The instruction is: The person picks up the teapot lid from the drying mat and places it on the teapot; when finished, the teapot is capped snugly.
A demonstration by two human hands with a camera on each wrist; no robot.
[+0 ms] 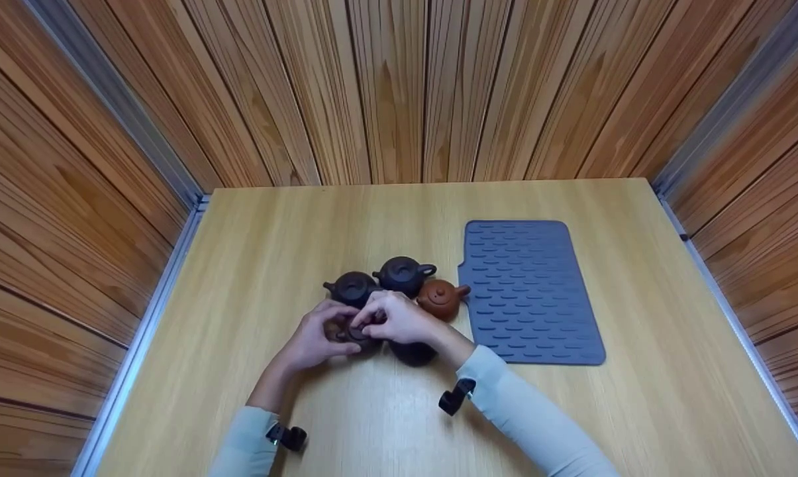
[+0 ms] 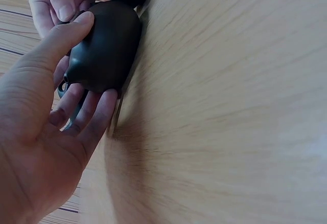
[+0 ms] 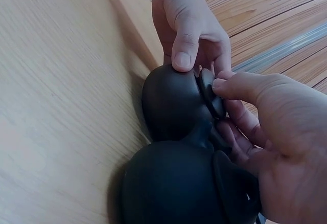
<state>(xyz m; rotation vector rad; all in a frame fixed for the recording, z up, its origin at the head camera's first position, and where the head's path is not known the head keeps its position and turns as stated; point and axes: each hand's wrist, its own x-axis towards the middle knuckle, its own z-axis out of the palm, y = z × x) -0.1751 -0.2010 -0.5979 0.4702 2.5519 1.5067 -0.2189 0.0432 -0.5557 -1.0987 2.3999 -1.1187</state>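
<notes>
Two hands on dark teapot (image 3: 171, 104) | left hand (image 1: 314, 338) fingers cup body | right hand (image 1: 399, 319) fingers pinch lid (image 3: 210, 92)

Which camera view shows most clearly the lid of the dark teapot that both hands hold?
The right wrist view: there the lid sits in plain sight on the dark teapot, pinched by the right hand. In the head view, both hands cover it. The left wrist view shows only the pot's body and the left hand.
</notes>
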